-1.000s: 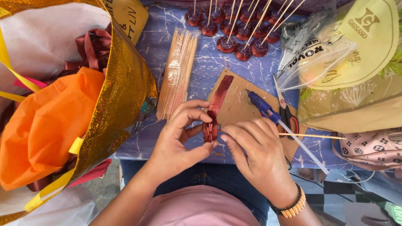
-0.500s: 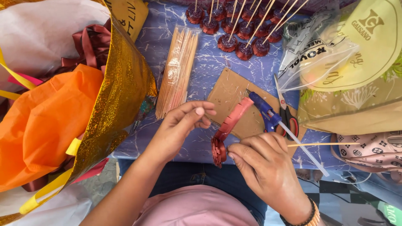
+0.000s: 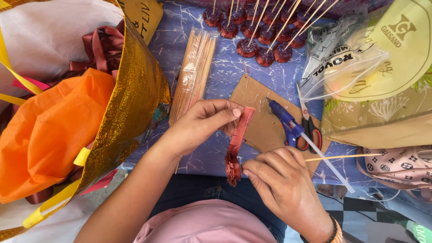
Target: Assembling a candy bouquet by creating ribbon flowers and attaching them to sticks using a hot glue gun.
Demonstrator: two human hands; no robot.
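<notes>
A pleated dark red ribbon strip (image 3: 237,141) runs from my left hand (image 3: 202,123) down to my right hand (image 3: 281,180). My left thumb and fingers pinch the strip's upper end over the cardboard sheet (image 3: 258,126). My right hand grips the lower end, where the strip is rolled into a small rosette on a thin wooden skewer (image 3: 344,157) that sticks out to the right. Both hands work just above the near edge of the blue marbled table (image 3: 225,72).
A blue glue gun (image 3: 290,126) and red-handled scissors (image 3: 308,126) lie on the cardboard. A bundle of skewers (image 3: 193,74) lies left of it. Several finished red rosettes on sticks (image 3: 261,42) sit at the back. A gold foil bag with orange paper (image 3: 54,130) fills the left; plastic bags (image 3: 373,67) crowd the right.
My left hand has let the strip out and drawn its free end up and away from my right hand, stretching it straight. The right hand has kept the rolled end on the skewer.
</notes>
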